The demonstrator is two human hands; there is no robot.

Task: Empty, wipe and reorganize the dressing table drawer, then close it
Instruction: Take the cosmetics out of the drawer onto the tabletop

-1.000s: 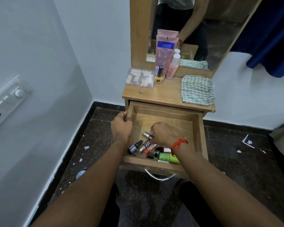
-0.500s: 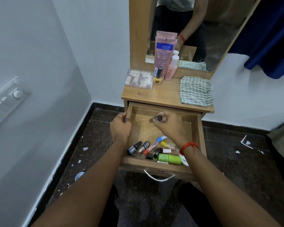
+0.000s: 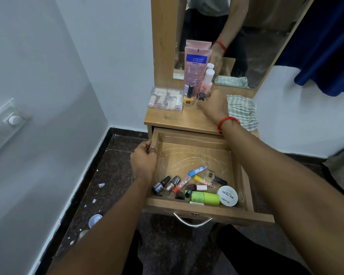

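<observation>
The wooden drawer (image 3: pixel 197 150) stands pulled out, its far half bare and dusty. Several nail polish bottles (image 3: pixel 174 182), a green tube (image 3: pixel 205 197) and a white nail polish tub (image 3: pixel 228 196) lie along its front. My left hand (image 3: pixel 144 160) grips the drawer's left wall. Over the tabletop (image 3: pixel 179 119) my right hand (image 3: pixel 214 106) pinches a small clear bottle with a black cap (image 3: pixel 201 98), right next to a yellow polish bottle (image 3: pixel 188 99) and a pink tube (image 3: pixel 196 70).
A clear box of small items (image 3: pixel 165 99) sits at the tabletop's left, a striped cloth (image 3: pixel 243 111) at its right. A pink bottle (image 3: pixel 208 80) stands by the mirror (image 3: pixel 246 36). White walls close in on the left. Bits of litter dot the dark floor (image 3: pixel 111 181).
My right hand lifted a small bottle out of the drawer and carried it up to the tabletop beside the yellow bottle. My left hand kept its grip on the drawer's wall.
</observation>
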